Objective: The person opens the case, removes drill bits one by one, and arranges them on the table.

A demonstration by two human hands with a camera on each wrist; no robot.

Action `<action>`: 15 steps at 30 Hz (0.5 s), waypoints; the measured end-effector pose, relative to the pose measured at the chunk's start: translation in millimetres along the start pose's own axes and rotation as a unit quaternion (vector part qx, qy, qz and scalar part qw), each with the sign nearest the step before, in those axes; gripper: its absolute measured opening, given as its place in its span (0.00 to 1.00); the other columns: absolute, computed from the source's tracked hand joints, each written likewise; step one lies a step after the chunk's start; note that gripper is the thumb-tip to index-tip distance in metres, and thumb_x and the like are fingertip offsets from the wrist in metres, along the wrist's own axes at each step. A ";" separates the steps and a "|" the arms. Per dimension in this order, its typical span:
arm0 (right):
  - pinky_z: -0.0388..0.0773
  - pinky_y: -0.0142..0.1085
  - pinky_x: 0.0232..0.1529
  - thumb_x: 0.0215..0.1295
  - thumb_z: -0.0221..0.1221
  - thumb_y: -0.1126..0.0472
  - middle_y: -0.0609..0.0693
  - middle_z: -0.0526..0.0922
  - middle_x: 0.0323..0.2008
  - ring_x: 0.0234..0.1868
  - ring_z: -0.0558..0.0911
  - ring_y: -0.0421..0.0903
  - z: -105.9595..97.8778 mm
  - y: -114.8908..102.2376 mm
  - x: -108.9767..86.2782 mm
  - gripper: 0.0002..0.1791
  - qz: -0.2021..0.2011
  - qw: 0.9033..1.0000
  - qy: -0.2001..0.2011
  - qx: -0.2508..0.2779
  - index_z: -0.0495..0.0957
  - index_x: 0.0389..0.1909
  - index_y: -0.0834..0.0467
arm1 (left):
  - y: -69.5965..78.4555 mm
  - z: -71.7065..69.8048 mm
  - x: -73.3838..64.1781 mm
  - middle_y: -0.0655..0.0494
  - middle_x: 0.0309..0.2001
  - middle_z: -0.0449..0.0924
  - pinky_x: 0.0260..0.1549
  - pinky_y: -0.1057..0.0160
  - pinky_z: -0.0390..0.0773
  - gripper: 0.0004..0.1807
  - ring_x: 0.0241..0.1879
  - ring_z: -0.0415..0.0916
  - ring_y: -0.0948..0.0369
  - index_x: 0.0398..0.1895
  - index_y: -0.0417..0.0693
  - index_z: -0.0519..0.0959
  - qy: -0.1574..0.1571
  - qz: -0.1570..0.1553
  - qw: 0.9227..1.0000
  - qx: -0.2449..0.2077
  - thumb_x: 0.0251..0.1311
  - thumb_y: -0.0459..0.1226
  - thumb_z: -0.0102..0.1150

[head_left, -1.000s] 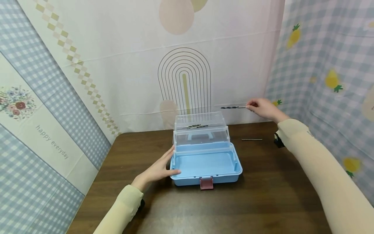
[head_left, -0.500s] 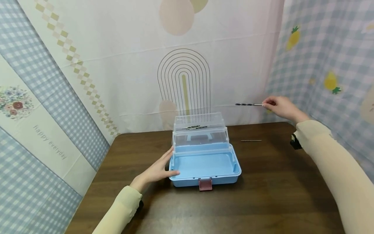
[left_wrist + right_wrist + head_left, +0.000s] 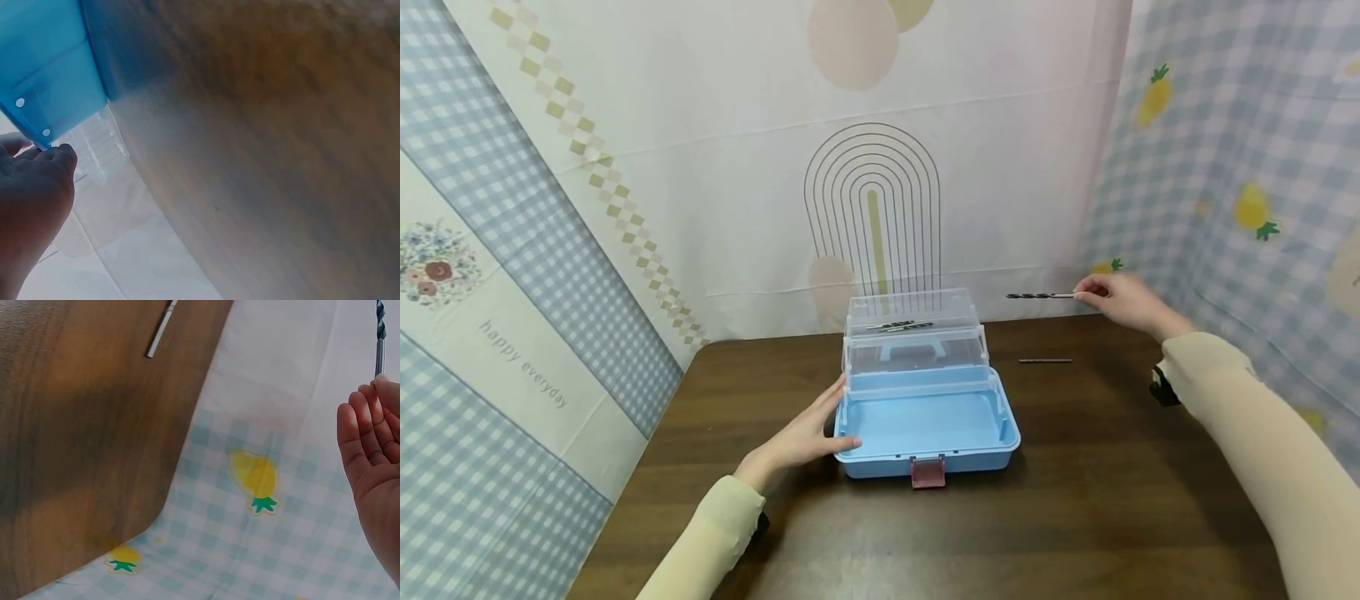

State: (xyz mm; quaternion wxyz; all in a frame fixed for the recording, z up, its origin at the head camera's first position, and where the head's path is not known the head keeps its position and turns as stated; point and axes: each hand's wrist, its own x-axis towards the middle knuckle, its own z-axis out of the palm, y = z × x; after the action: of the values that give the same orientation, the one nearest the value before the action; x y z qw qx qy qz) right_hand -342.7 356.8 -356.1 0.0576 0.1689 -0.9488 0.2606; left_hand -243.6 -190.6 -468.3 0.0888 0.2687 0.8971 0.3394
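Observation:
A blue toolbox (image 3: pixel 928 462) stands open on the table, its clear trays (image 3: pixel 917 350) raised in tiers at the back. Along its left side my left hand (image 3: pixel 801 433) grips the wall, thumb over the rim and fingers down the outside; the left wrist view shows these fingers (image 3: pixel 59 159) at the box's edge. Out to the right, my right hand (image 3: pixel 1123 300) pinches a dark twist drill bit (image 3: pixel 1033 296) by its plain shank, holding it level in the air, tip to the left. Several drill bits (image 3: pixel 902 326) lie in the top tray.
Another thin drill bit (image 3: pixel 1045 361) lies on the wooden table (image 3: pixel 925 542), right of the toolbox and below my right hand. A pink latch (image 3: pixel 928 472) hangs at the box's front. Printed cloth (image 3: pixel 737 208) covers the wall behind, and checked cloth hangs at both sides.
My right hand has carried the drill bit rightward, away from the trays, then lowered it slightly. The left hand stays on the toolbox.

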 end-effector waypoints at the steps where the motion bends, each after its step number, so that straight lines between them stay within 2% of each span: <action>1: 0.74 0.49 0.42 0.78 0.53 0.54 0.61 0.82 0.45 0.43 0.79 0.55 1.9 1.0 -0.3 0.19 -0.001 1.000 -0.001 -0.001 0.79 0.51 0.67 | -0.3 0.5 -0.4 0.66 0.81 0.31 0.72 0.43 0.52 0.58 0.79 0.39 0.55 0.83 0.54 0.39 -0.001 0.000 1.000 -0.001 0.62 0.57 0.67; 6: 0.74 0.45 0.41 0.78 0.53 0.57 0.59 0.83 0.43 0.42 0.79 0.52 10.7 6.4 -3.0 0.16 -0.005 1.000 -0.006 -0.001 0.80 0.49 0.67 | -1.3 1.9 -1.7 0.66 0.81 0.31 0.72 0.43 0.52 0.57 0.79 0.39 0.55 0.83 0.54 0.39 -0.002 -0.001 1.000 -0.007 0.62 0.57 0.66; 15: 0.74 0.44 0.39 0.79 0.52 0.54 0.55 0.83 0.42 0.41 0.79 0.52 30.0 20.5 -15.2 0.17 -0.004 0.999 -0.032 0.011 0.79 0.50 0.64 | -2.5 -0.1 0.6 0.67 0.81 0.31 0.72 0.43 0.52 0.57 0.79 0.39 0.56 0.83 0.54 0.40 0.000 -0.005 1.000 -0.006 0.62 0.57 0.67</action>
State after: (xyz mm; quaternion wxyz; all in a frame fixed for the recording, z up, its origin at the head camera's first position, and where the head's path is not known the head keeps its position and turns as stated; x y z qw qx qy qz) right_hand -336.3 362.3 -394.5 0.0262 0.1814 -0.9466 0.2653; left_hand -245.2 -191.8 -469.8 0.0920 0.2641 0.8963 0.3442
